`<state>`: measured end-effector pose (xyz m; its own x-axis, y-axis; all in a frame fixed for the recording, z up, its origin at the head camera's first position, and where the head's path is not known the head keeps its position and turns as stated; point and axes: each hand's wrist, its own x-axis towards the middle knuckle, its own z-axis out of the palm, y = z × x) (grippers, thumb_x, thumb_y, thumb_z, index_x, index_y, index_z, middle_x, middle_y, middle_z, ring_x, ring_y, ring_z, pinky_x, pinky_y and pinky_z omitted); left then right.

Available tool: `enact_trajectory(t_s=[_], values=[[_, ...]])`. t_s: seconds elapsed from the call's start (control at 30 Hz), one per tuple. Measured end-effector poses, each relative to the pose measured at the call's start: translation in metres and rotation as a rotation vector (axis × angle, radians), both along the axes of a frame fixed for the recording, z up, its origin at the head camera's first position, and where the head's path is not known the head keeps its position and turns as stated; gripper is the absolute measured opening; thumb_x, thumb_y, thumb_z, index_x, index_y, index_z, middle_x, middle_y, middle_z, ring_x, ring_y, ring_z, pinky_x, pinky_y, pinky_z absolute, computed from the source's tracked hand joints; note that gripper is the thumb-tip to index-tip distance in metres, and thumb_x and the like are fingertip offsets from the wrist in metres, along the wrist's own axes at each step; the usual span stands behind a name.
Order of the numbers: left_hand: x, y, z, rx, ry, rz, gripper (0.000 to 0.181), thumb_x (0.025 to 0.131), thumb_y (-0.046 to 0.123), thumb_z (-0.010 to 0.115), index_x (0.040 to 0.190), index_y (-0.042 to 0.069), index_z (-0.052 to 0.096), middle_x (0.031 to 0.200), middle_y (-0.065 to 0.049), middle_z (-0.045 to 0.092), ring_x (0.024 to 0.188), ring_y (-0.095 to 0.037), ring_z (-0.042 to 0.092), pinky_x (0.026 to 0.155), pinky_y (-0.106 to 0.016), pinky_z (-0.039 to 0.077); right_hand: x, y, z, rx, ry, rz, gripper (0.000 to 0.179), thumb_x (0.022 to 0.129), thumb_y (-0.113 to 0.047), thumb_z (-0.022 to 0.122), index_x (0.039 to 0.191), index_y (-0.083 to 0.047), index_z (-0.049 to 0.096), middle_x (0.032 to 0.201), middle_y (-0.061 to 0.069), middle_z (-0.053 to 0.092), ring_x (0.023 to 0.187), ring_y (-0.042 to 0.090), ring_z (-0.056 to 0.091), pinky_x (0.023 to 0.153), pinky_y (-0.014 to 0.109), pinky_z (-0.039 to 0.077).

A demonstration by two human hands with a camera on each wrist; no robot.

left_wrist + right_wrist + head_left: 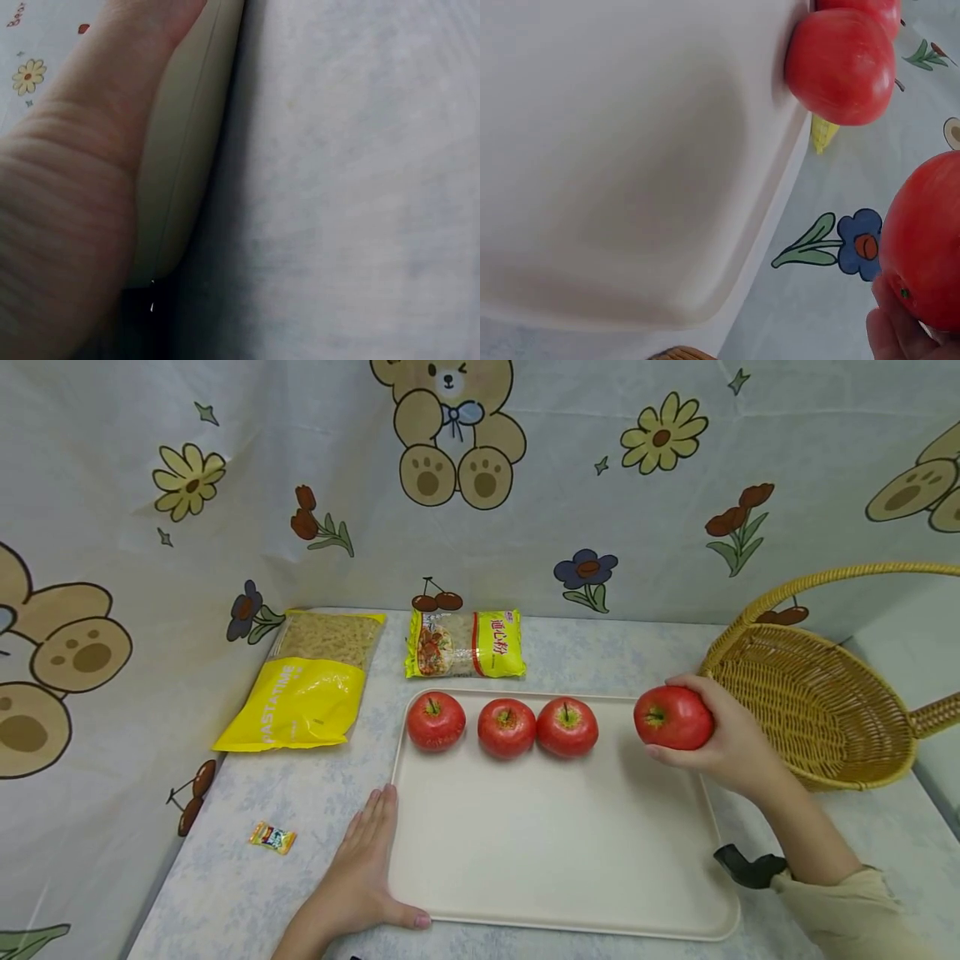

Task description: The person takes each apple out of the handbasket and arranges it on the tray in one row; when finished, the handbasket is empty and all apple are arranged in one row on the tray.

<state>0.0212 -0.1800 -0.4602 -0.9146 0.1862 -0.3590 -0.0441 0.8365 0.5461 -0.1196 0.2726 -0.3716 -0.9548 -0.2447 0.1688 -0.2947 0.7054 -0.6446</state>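
My right hand (723, 739) grips a red apple (673, 717) above the far right corner of the cream tray (555, 852). In the right wrist view that held apple (930, 240) shows at the right edge, with fingertips under it. Along the tray's far edge sit a red apple (436, 721) at the left corner, then a second apple (506, 728) and a third apple (567, 727) close together. My left hand (360, 864) lies with straight fingers along the tray's left side, its thumb at the near left corner. The left wrist view shows the tray's side wall (180, 150) against that hand.
A wicker basket (817, 702) with a tall handle stands right of the tray. Behind the tray lies a small pasta packet (465, 644); a larger yellow pasta bag (307, 693) is at the left. A small wrapped candy (273, 837) lies left of my left hand.
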Motion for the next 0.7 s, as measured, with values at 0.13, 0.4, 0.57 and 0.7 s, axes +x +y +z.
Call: enact_trajectory(t_s=[0.13,0.4,0.57,0.7], values=[[0.000,0.000,0.000,0.004,0.001,0.004,0.167,0.038,0.078,0.084,0.159,0.012,-0.010,0.167,-0.007,-0.013,0.155,-0.030,-0.008,0.125,-0.055,0.000,0.003,-0.003,-0.005,-0.015,-0.053,-0.014,0.088,0.067,-0.028,0.093,0.137,-0.011,0.042,0.129,0.012,0.054,0.113,0.032,0.054,0.076,0.015,0.051],[0.000,0.000,0.000,0.012,-0.003,0.009,0.166,0.038,0.077,0.085,0.159,0.012,-0.009,0.167,-0.008,-0.013,0.155,-0.031,-0.008,0.125,-0.055,0.000,0.005,-0.004,-0.019,-0.009,-0.111,-0.029,0.094,0.070,-0.037,0.090,0.138,-0.004,0.035,0.131,0.020,0.049,0.117,0.040,0.053,0.089,0.062,0.054],[-0.001,0.001,0.000,0.014,-0.006,0.011,0.166,0.038,0.077,0.085,0.159,0.012,-0.009,0.167,-0.008,-0.013,0.155,-0.031,-0.008,0.125,-0.055,-0.001,0.002,-0.005,-0.031,-0.005,-0.139,0.007,0.097,0.072,-0.042,0.088,0.147,-0.012,0.035,0.138,0.019,0.050,0.119,0.040,0.054,0.091,0.061,0.053],[0.000,0.000,0.000,0.020,-0.002,0.013,0.166,0.038,0.077,0.085,0.159,0.012,-0.008,0.167,-0.008,-0.013,0.155,-0.031,-0.008,0.125,-0.055,-0.001,-0.002,-0.004,-0.040,0.007,-0.184,0.031,0.095,0.075,-0.047,0.084,0.151,-0.018,0.037,0.143,0.018,0.049,0.122,0.040,0.053,0.093,0.064,0.052]])
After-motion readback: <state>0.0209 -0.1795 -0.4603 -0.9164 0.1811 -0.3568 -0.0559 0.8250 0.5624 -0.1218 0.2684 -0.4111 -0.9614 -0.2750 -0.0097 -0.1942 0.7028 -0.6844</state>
